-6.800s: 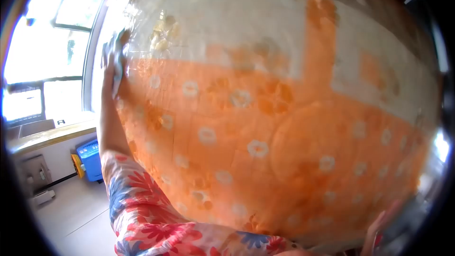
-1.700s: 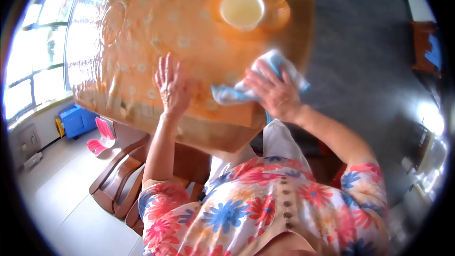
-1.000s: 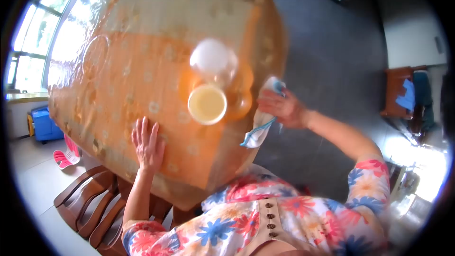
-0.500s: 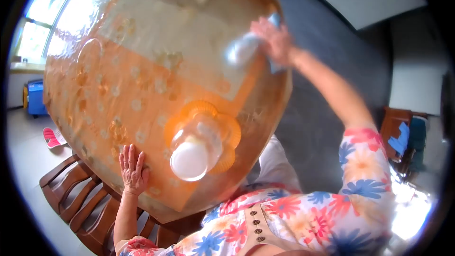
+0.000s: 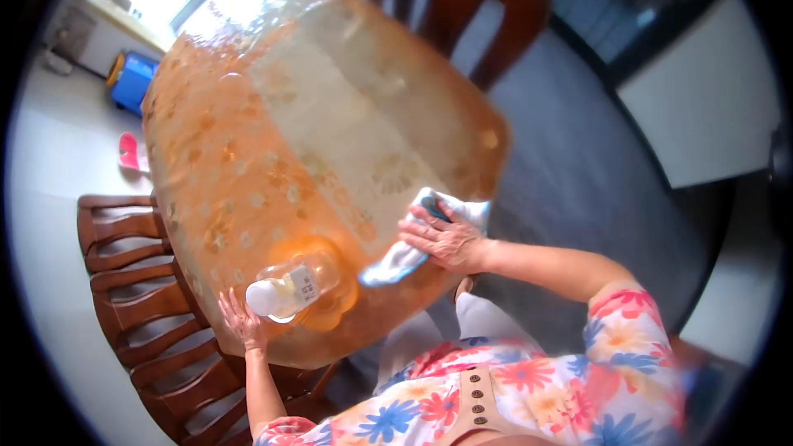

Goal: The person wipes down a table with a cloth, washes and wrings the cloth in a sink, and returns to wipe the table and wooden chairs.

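Observation:
My right hand (image 5: 448,239) is on a white cloth with blue edging (image 5: 398,260), its fingers closed over the bunched fabric near the table's right edge. Part of the cloth is hidden beneath the palm. At the near left side of the table, my left hand (image 5: 244,324) rests with fingers stretched out and nothing in them. Close beside it is a clear jar with a white lid (image 5: 264,298) and a printed label; I cannot tell whether the fingertips touch it. The jar is on an orange flower-shaped tray (image 5: 347,293).
A glossy, flower-patterned clear cover lies over the orange and beige table (image 5: 239,149). Wooden chairs (image 5: 136,297) line the left side, and another wooden chair (image 5: 487,0) stands at the far end. A blue case (image 5: 132,83) and a pink slipper (image 5: 128,151) are on the floor.
My right hand has drawn the cloth nearer along the table's right side. The camera view has turned, and my left hand now appears closer to the jar.

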The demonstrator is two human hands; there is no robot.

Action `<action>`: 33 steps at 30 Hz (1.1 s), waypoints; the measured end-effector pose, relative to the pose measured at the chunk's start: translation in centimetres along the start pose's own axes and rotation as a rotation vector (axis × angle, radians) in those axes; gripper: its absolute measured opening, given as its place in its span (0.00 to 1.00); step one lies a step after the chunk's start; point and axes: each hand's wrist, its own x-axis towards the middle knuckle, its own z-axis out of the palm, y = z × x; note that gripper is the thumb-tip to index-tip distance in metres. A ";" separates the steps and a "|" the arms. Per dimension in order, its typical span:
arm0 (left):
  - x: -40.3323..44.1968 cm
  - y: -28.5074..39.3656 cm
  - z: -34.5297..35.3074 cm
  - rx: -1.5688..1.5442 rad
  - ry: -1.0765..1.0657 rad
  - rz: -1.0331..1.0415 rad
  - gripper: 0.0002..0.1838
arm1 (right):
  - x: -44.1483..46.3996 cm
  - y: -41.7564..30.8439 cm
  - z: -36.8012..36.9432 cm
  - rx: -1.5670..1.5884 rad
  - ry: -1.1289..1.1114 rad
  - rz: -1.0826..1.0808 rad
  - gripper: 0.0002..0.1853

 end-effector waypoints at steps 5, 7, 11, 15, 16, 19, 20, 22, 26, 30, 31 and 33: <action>-6.3 2.2 -0.6 0.038 -0.074 -0.326 0.27 | 4.5 11.4 -2.7 -0.142 0.101 -0.031 0.28; -7.4 2.8 0.3 0.062 -0.047 -0.384 0.26 | 8.2 16.4 -2.9 -0.159 0.103 0.074 0.28; -7.0 3.4 0.2 0.133 0.009 -0.377 0.25 | 14.8 22.6 -4.3 -0.176 0.008 0.333 0.27; -7.1 4.4 -0.1 0.142 0.027 -0.413 0.26 | 17.2 23.3 -5.0 -0.188 0.005 0.463 0.27; -7.3 4.2 0.0 0.146 0.020 -0.431 0.27 | 16.3 23.4 -3.9 -0.261 0.030 0.397 0.28; -7.7 4.5 -0.4 0.179 0.035 -0.468 0.38 | 11.6 20.7 -3.8 -0.155 0.037 0.212 0.31; -8.0 4.4 -0.3 0.190 0.046 -0.491 0.41 | 9.3 19.3 -4.4 -0.139 0.004 0.137 0.32; -9.0 4.1 -0.1 0.181 0.070 -0.555 0.46 | 4.3 17.7 -5.6 -0.082 0.011 -0.029 0.30; -13.0 7.1 -1.6 0.314 0.113 -0.755 0.28 | -2.2 19.6 -8.2 0.146 -0.100 -0.101 0.27; -18.7 15.9 -5.2 0.391 -0.055 -1.014 0.21 | -6.2 24.4 -11.7 0.438 -0.165 0.008 0.27; -19.3 19.4 -6.6 0.343 -0.245 -1.032 0.17 | -7.1 26.3 -12.3 0.529 -0.172 0.114 0.24; -24.7 23.6 -4.6 0.201 -0.406 -0.944 0.13 | -10.8 31.5 -10.4 0.883 -0.062 0.431 0.20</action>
